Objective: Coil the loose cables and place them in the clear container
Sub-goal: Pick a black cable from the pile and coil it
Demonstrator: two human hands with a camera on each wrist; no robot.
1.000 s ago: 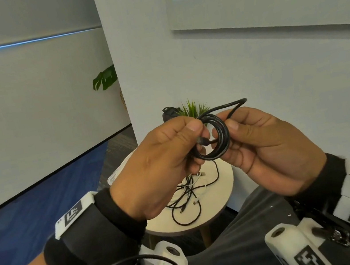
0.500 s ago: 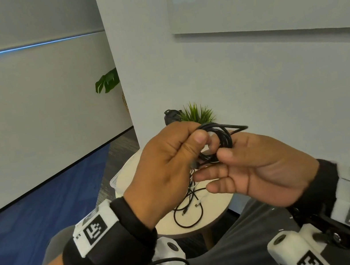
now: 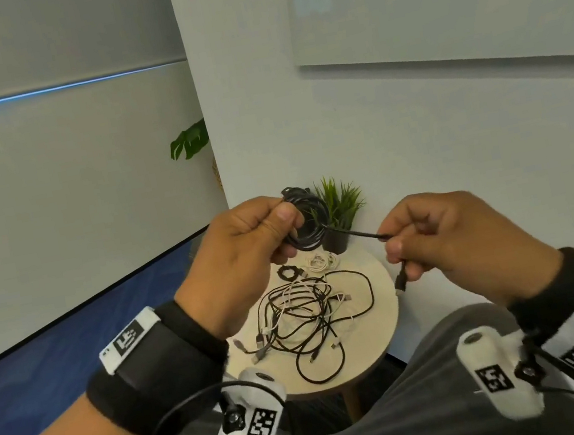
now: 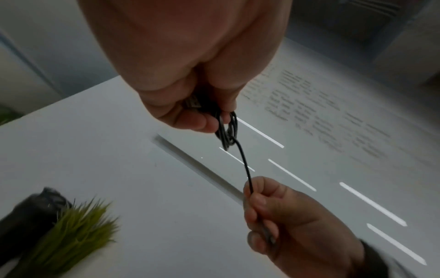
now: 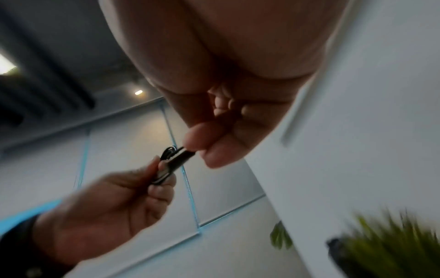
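Observation:
My left hand pinches a coiled black cable in the air above a small round table. A short free end runs from the coil to my right hand, which pinches it taut, with the plug hanging below the fingers. In the left wrist view the coil sits under my fingertips and the strand leads down to my right hand. A tangle of black and white loose cables lies on the table. The clear container is hidden.
A small potted plant stands at the table's back edge by the white wall. Two small coiled cables, one black and one white, lie in front of it. Blue carpet lies to the left, my lap below.
My hands have moved apart: the right hand left the coil and drew the cable's free end out to the right. The view has tilted down, so the table's tangle shows.

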